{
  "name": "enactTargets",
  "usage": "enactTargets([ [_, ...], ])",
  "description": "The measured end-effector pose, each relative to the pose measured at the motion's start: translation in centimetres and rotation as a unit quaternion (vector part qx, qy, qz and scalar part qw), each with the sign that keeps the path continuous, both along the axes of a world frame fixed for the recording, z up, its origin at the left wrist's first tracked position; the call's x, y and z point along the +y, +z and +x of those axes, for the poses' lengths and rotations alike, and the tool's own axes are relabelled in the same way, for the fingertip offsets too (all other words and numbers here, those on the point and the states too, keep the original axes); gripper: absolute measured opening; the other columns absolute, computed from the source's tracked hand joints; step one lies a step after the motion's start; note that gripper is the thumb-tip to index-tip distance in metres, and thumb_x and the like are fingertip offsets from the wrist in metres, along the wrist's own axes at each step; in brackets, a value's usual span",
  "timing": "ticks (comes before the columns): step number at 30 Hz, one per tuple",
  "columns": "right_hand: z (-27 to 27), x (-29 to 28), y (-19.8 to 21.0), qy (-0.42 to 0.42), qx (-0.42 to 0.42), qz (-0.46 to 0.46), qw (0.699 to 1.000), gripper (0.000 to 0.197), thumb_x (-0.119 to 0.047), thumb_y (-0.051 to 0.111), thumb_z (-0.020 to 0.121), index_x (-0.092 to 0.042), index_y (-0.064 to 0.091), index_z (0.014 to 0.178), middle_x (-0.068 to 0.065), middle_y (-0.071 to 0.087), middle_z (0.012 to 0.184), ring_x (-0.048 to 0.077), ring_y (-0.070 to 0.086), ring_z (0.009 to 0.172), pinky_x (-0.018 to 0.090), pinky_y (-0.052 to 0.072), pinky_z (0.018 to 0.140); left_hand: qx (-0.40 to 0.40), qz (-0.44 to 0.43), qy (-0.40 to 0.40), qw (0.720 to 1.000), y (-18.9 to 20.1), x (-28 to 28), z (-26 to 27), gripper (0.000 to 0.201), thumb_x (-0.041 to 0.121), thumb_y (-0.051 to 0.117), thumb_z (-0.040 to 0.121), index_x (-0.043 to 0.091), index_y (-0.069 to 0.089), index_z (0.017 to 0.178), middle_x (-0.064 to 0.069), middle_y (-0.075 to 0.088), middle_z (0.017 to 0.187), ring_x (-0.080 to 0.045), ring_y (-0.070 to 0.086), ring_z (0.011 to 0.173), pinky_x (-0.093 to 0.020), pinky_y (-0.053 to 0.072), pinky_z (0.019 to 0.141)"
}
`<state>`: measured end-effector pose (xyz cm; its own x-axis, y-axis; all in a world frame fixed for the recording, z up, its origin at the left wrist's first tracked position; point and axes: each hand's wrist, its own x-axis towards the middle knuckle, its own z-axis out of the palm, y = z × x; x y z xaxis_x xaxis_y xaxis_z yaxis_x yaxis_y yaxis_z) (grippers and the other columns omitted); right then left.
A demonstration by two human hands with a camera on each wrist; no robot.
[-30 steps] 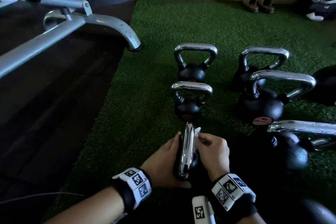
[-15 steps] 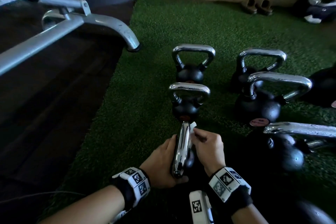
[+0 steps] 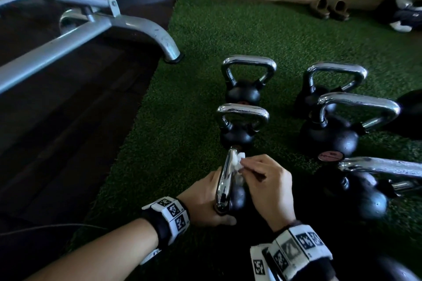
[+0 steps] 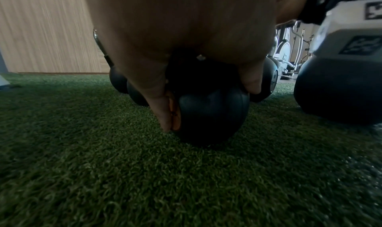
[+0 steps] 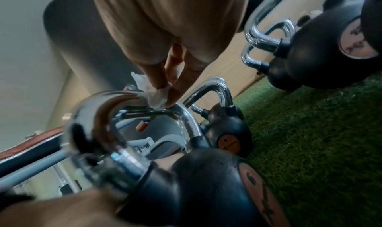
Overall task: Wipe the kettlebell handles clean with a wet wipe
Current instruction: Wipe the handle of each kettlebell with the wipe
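A small black kettlebell (image 3: 238, 196) with a chrome handle (image 3: 225, 180) stands on the green turf (image 3: 182, 143) right in front of me. My left hand (image 3: 205, 198) grips its ball from the left, thumb and fingers curled round it (image 4: 211, 116). With my right hand (image 3: 267, 185) I pinch a white wet wipe (image 3: 238, 162) and press it on the far end of the handle. The right wrist view shows the wipe (image 5: 157, 94) between my fingertips on the chrome bar (image 5: 132, 99).
Two more small kettlebells (image 3: 242, 121) (image 3: 247, 80) line up beyond it. Larger ones (image 3: 338, 128) (image 3: 365, 189) stand to the right. A grey bench frame (image 3: 91, 27) crosses the dark floor at the left. Slippers (image 3: 328, 9) lie by the far wooden wall.
My right hand has slid the wipe a little further along the handle towards its far end. The left hand keeps its hold on the kettlebell.
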<state>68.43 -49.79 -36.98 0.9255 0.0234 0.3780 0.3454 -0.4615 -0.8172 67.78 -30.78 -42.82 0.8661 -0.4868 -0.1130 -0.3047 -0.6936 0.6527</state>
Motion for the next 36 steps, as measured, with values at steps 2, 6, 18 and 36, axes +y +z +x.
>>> enactTargets([
  [2,-1.9,0.1,0.4,0.036,-0.003,0.004,0.999,0.023,0.002,0.082,0.079,-0.018,0.083,0.090,-0.018,0.072,0.087,0.000,0.071,0.080,0.014,0.054,0.070,0.018,-0.020,-0.008,1.000,-0.2,0.4,0.1,0.109,0.062,0.084,0.072,0.040,0.021,0.159,0.008,0.029,0.160,-0.011,0.035,0.147,-0.037,0.033,0.123],
  [6,-1.7,0.4,0.9,0.074,0.019,0.013,0.997,0.023,0.002,0.086,0.074,-0.019,0.083,0.085,-0.014,0.073,0.084,0.004,0.072,0.077,0.016,0.055,0.068,0.017,-0.020,-0.014,1.000,-0.9,1.1,0.4,0.097,0.075,0.077,0.072,0.049,0.030,0.153,0.017,0.035,0.156,-0.005,0.037,0.145,-0.038,0.036,0.121],
  [18,-2.9,-0.4,0.7,0.127,0.197,0.104,0.967,0.028,-0.001,0.091,0.069,-0.025,0.078,0.069,-0.002,0.079,0.079,0.011,0.075,0.073,0.020,0.057,0.069,0.016,-0.101,-0.055,0.993,1.5,0.2,0.4,0.023,0.028,0.085,0.082,0.029,0.062,0.082,0.017,0.062,0.087,-0.004,0.063,0.083,-0.025,0.051,0.079],
  [36,-0.2,-0.1,-1.5,0.250,0.256,-0.016,0.934,0.021,-0.002,0.074,0.086,-0.017,0.081,0.097,-0.008,0.075,0.105,0.006,0.072,0.099,0.027,0.057,0.090,0.039,-0.016,-0.112,0.993,2.5,0.8,0.8,0.025,0.029,0.086,0.082,0.031,0.068,0.099,0.057,0.045,0.101,0.029,0.043,0.098,-0.008,0.035,0.088],
])
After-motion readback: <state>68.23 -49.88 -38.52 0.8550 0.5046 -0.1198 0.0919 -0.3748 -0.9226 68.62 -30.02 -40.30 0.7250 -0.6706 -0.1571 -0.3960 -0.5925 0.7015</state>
